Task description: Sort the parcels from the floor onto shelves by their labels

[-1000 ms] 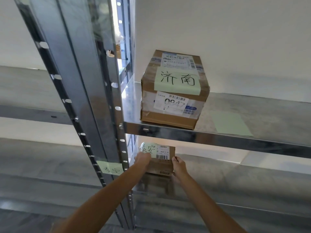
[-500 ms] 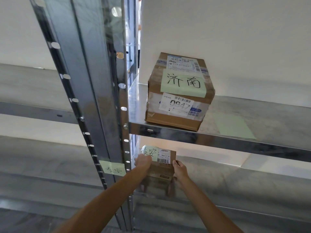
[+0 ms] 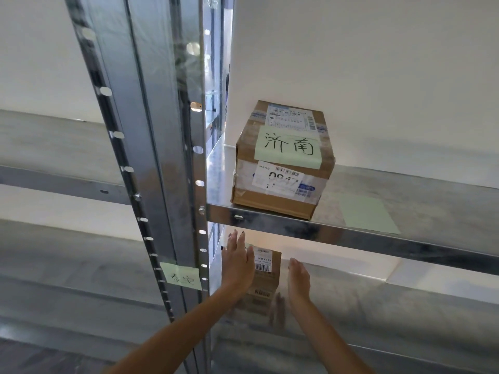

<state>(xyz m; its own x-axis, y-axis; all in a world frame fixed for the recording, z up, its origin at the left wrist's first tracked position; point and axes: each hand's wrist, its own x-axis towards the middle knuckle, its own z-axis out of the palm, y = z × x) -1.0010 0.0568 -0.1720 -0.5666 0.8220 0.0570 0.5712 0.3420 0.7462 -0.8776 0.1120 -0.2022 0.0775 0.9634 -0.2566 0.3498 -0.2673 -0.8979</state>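
Note:
A small brown cardboard parcel (image 3: 266,276) with white barcode labels sits on the lower metal shelf (image 3: 391,314), at its left end. My left hand (image 3: 237,261) lies flat and open over the parcel's left top, fingers straight. My right hand (image 3: 298,282) is open just right of the parcel, apart from it. On the upper shelf (image 3: 310,230) stands a bigger brown parcel (image 3: 283,160) with a green handwritten label on top.
A steel upright post (image 3: 162,157) with holes rises just left of my hands and carries a green handwritten note (image 3: 181,276). A blank green sheet (image 3: 367,214) lies on the upper shelf, right of the big parcel. More shelving continues on the left.
Both hands gripped the small parcel on its sides before. They have let go now and opened; the parcel rests on the lower shelf. The camera has moved closer.

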